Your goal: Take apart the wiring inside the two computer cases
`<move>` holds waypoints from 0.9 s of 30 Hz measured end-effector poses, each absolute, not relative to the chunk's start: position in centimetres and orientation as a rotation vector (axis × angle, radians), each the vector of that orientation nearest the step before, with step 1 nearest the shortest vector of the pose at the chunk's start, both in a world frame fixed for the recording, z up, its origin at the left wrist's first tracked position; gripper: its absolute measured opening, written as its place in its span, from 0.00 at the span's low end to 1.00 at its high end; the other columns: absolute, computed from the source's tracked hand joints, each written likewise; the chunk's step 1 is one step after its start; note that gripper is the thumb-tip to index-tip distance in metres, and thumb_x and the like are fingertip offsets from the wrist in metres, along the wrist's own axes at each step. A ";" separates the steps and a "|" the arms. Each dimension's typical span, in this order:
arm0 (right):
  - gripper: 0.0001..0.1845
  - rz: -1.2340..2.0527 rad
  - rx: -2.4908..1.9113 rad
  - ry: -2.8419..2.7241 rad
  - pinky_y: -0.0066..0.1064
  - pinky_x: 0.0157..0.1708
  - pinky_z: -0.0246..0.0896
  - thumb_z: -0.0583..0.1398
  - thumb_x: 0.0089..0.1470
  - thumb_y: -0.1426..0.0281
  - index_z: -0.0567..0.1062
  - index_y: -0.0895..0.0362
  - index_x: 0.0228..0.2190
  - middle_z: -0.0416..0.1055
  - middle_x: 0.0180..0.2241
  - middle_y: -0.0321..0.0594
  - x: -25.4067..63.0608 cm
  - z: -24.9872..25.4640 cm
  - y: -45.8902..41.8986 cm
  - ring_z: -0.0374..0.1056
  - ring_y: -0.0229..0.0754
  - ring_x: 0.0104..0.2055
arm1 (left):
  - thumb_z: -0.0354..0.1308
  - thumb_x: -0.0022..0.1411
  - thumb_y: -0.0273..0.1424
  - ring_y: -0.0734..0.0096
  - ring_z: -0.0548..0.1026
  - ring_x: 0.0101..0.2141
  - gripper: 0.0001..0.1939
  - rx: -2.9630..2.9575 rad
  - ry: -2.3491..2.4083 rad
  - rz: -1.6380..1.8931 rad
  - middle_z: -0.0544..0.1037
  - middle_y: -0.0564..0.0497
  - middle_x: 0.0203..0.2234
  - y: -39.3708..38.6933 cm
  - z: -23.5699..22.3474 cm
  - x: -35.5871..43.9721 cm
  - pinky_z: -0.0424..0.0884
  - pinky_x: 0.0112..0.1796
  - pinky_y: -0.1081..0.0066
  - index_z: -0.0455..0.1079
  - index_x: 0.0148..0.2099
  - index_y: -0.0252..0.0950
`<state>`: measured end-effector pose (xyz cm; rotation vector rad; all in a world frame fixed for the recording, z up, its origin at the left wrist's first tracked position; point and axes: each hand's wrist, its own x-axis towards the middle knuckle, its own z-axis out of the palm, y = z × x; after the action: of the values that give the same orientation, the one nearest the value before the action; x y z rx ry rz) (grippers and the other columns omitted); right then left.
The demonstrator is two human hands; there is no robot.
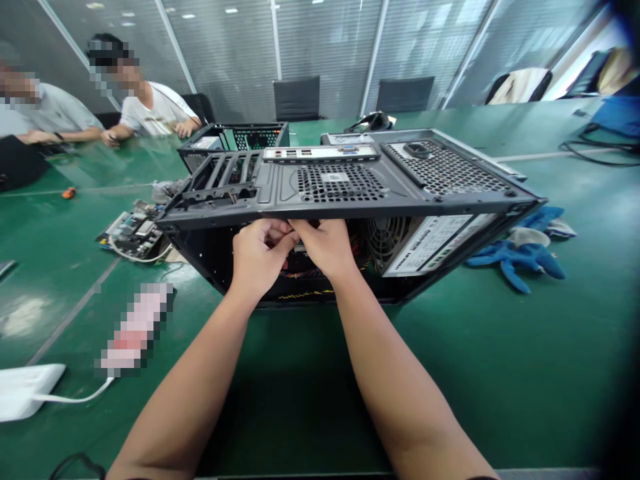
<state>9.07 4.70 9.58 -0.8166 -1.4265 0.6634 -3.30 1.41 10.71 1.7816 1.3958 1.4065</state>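
Observation:
A black computer case (280,193) lies on the green table, its rear panel facing up and its open side toward me. Both hands reach in just under the panel's near edge. My left hand (260,253) has its thumb and fingers pinched together; what is between them is too small or hidden to name. Close beside it, my right hand (327,247) is curled, its fingertips hidden under the edge. To their right sits a power supply (430,247) with a white label and a fan. Coloured cables (300,272) run inside below the hands.
Behind stands a second open case (255,137). A circuit board (135,230) lies at left, near a pixelated phone-like object (137,327) cabled to a white block (30,390). Blue gloves (520,257) lie at right. Two people sit at the far left.

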 end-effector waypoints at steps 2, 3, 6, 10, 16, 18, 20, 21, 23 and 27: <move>0.07 0.675 -0.822 -1.434 0.38 0.47 0.65 0.60 0.54 0.67 0.71 0.53 0.25 0.67 0.24 0.34 9.0 9.6 4.6 0.68 0.43 0.37 | 0.61 0.56 0.28 0.77 0.70 0.18 0.03 1.798 1.404 1.417 0.75 0.56 0.18 1.5 10.7 -3.4 0.67 0.21 0.76 0.71 0.31 0.36; 0.08 0.680 -0.821 -1.437 0.38 0.47 0.65 0.60 0.54 0.66 0.71 0.53 0.25 0.66 0.24 0.34 9.0 9.6 4.6 0.68 0.43 0.36 | 0.61 0.57 0.28 0.76 0.70 0.18 0.03 1.807 1.407 1.419 0.75 0.55 0.18 1.5 10.7 -3.4 0.67 0.21 0.76 0.71 0.30 0.36; 0.08 0.685 -0.808 -1.444 0.39 0.49 0.64 0.61 0.55 0.65 0.72 0.53 0.25 0.68 0.25 0.35 8.9 9.7 4.6 0.68 0.43 0.37 | 0.60 0.59 0.29 0.75 0.72 0.20 0.04 1.820 1.384 1.406 0.76 0.53 0.20 1.7 10.5 -3.5 0.68 0.23 0.75 0.71 0.31 0.36; 0.05 0.692 -0.790 -1.440 0.40 0.52 0.64 0.60 0.55 0.65 0.75 0.53 0.30 0.70 0.26 0.35 8.8 9.8 4.5 0.70 0.45 0.40 | 0.58 0.61 0.29 0.74 0.75 0.22 0.06 1.826 1.332 1.408 0.77 0.52 0.22 1.9 10.3 -3.5 0.71 0.26 0.75 0.70 0.31 0.36; 0.05 0.702 -0.793 -1.425 0.39 0.50 0.65 0.60 0.54 0.66 0.73 0.53 0.29 0.72 0.28 0.36 8.8 9.9 4.4 0.70 0.44 0.41 | 0.58 0.61 0.29 0.74 0.75 0.23 0.05 1.855 1.360 1.418 0.77 0.52 0.22 1.8 10.2 -3.4 0.71 0.26 0.75 0.71 0.31 0.36; 0.05 0.678 -0.811 -1.416 0.39 0.49 0.65 0.60 0.53 0.66 0.71 0.53 0.27 0.72 0.29 0.36 8.9 9.9 4.4 0.69 0.44 0.40 | 0.59 0.60 0.29 0.74 0.75 0.22 0.05 1.865 1.406 1.434 0.78 0.52 0.22 1.7 10.3 -3.3 0.70 0.26 0.75 0.72 0.31 0.36; 0.06 0.647 -0.825 -1.407 0.39 0.49 0.64 0.60 0.52 0.67 0.70 0.53 0.25 0.70 0.28 0.35 8.9 9.9 4.4 0.68 0.43 0.38 | 0.60 0.58 0.28 0.75 0.74 0.23 0.03 1.873 1.457 1.463 0.79 0.53 0.24 1.5 10.6 -3.1 0.70 0.25 0.76 0.72 0.31 0.36; 0.07 0.637 -0.832 -1.406 0.38 0.48 0.64 0.61 0.52 0.67 0.69 0.53 0.25 0.69 0.26 0.35 9.0 9.9 4.4 0.67 0.42 0.36 | 0.61 0.57 0.27 0.75 0.74 0.23 0.02 1.877 1.477 1.482 0.79 0.53 0.24 1.3 10.7 -3.0 0.70 0.25 0.76 0.73 0.32 0.36; 0.09 0.626 -0.850 -1.410 0.37 0.45 0.65 0.61 0.52 0.67 0.68 0.53 0.23 0.66 0.23 0.33 9.0 9.7 4.5 0.65 0.41 0.32 | 0.61 0.55 0.25 0.76 0.75 0.23 0.01 1.900 1.497 1.516 0.80 0.53 0.25 1.1 11.0 -2.9 0.70 0.26 0.77 0.74 0.32 0.36; 0.10 0.620 -0.876 -1.421 0.36 0.42 0.65 0.61 0.52 0.67 0.67 0.53 0.22 0.62 0.21 0.31 9.0 9.6 4.6 0.62 0.39 0.28 | 0.62 0.53 0.24 0.77 0.74 0.23 0.03 1.969 1.528 1.560 0.80 0.55 0.25 1.0 11.1 -2.8 0.71 0.28 0.77 0.74 0.31 0.36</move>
<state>8.97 4.59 9.58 -0.8760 -1.4209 0.6201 -2.81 1.02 11.12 1.9692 1.5275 1.5595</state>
